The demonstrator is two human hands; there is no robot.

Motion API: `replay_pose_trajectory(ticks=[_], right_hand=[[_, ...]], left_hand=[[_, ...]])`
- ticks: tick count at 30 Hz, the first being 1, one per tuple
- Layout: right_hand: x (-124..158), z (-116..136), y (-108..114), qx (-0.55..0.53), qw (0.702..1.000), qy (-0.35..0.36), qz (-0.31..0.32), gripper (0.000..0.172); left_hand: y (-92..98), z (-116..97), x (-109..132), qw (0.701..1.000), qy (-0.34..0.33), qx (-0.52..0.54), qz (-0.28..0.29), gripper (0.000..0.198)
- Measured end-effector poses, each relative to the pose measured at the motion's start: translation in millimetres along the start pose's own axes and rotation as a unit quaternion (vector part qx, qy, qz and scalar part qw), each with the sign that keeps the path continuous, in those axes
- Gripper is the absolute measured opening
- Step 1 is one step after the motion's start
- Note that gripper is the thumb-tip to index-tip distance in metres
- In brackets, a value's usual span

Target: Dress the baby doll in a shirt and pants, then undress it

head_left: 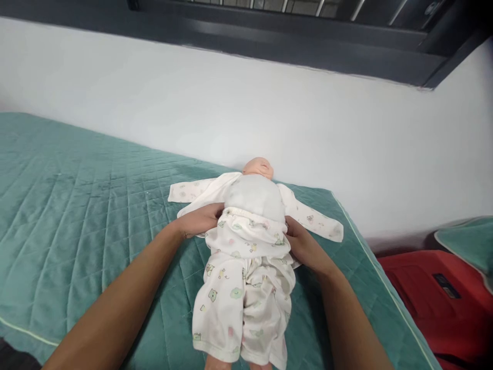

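Observation:
A baby doll point(258, 167) lies on its back on a green quilted mat point(100, 205), its head toward the wall. White printed pants point(223, 293) cover its legs and reach up to the waist. Above the waistband point(246, 211) a plain pale layer shows over the belly. The doll's long-sleeved printed top point(316, 218) lies spread out to both sides. My left hand point(202, 218) is closed at the left side of the waistband. At the right side my right hand point(302, 244) grips the waistband too. The fingertips of both hands are partly hidden by the cloth.
A white wall point(192, 103) rises behind the mat, below a dark window frame point(269, 41) with bars. To the right, past the mat's edge, stands a red plastic object point(427, 298) with a green cloth point(470, 241) partly over it.

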State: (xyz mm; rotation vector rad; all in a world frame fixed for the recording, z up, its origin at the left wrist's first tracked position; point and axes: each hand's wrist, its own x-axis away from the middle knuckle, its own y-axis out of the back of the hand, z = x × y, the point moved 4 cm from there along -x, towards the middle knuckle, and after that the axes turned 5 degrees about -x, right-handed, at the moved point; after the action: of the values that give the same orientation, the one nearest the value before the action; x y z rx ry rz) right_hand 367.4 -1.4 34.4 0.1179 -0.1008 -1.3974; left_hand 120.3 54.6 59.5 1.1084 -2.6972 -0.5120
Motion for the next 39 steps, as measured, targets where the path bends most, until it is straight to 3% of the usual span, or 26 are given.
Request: replay_pose_trajectory(ticks=[15, 25, 30, 39], right_hand=[[0, 0, 1, 0.007, 1.0, 0.003, -0.015, 0.042], [-2, 0, 8, 0.122, 0.99, 0.053, -0.041, 0.03], [-4, -2, 11, 0.171, 0.98, 0.078, -0.066, 0.033], [-6, -4, 11, 0.177, 0.98, 0.061, -0.071, 0.032]], left_hand=[[3.7, 14, -5, 0.997, 0.034, 0.004, -0.066, 0.03], [3.7, 16, -7, 0.994, 0.002, 0.011, -0.106, 0.031], [1.3, 15, -9, 0.99, 0.003, 0.055, -0.133, 0.032], [0.0, 11, -9, 0.992, 0.011, 0.039, -0.117, 0.034]])
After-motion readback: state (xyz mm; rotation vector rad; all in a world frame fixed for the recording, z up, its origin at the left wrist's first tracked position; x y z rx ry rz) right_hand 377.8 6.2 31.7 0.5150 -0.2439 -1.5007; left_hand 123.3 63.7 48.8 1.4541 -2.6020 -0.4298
